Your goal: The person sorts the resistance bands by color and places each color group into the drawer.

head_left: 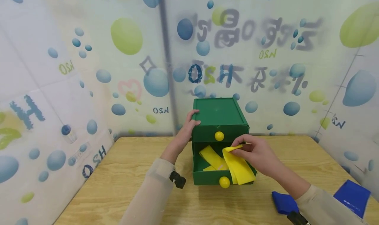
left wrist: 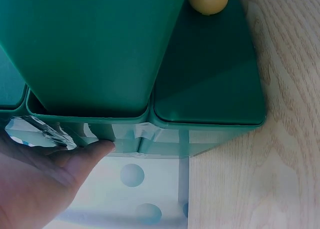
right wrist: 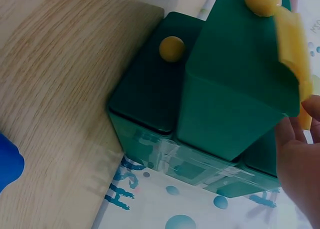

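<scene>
A green cabinet of drawers (head_left: 219,111) with round yellow knobs stands on the table, its middle drawer (head_left: 207,178) pulled out. My left hand (head_left: 185,129) rests against the cabinet's upper left side, fingers at the top edge; its thumb lies along the side in the left wrist view. Over the drawer's right side, my right hand (head_left: 256,152) pinches the upper end of a yellow folded strip (head_left: 240,169), which hangs across the drawer's front edge. Another yellow strip (head_left: 214,157) lies inside the drawer. The bottom drawer (left wrist: 210,74) is closed.
On the wooden table (head_left: 118,182), a blue folded piece (head_left: 284,202) lies by my right forearm. A flat blue piece (head_left: 352,197) with white print lies farther right. A patterned curtain (head_left: 133,70) hangs behind the table.
</scene>
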A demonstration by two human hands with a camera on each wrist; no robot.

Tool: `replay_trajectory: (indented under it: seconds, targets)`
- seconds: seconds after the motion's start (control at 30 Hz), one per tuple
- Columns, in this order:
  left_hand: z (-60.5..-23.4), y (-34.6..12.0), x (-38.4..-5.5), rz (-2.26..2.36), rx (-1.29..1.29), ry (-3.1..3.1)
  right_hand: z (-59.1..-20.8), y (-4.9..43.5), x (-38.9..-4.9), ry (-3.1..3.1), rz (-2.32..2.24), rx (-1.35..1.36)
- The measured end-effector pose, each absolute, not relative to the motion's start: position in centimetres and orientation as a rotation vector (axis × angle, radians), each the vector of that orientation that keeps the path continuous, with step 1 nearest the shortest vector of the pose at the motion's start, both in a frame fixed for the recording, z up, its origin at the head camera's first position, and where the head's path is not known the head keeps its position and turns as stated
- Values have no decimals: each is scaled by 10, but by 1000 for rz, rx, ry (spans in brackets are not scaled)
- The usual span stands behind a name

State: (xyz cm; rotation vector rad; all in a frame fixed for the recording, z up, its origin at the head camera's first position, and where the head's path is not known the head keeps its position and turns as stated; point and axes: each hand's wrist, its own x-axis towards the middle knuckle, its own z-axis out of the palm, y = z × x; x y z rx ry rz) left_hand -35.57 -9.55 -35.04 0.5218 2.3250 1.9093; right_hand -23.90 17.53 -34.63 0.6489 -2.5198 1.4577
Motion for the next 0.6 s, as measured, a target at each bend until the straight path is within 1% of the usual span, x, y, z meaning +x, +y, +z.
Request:
replay_trajectory:
  seconds: [0.17,0.4,0.6]
  targets:
    - [-350,-96,-356,1897,509,2332,-350,172,-249,-2549,1473,642]
    - [-350,-96,-356,1885,506,2349,-355,169,-258,-2563,1533,553]
    - [-350,-96,-357,1885,526,2353,-361,167,-262,-2597,1496,586]
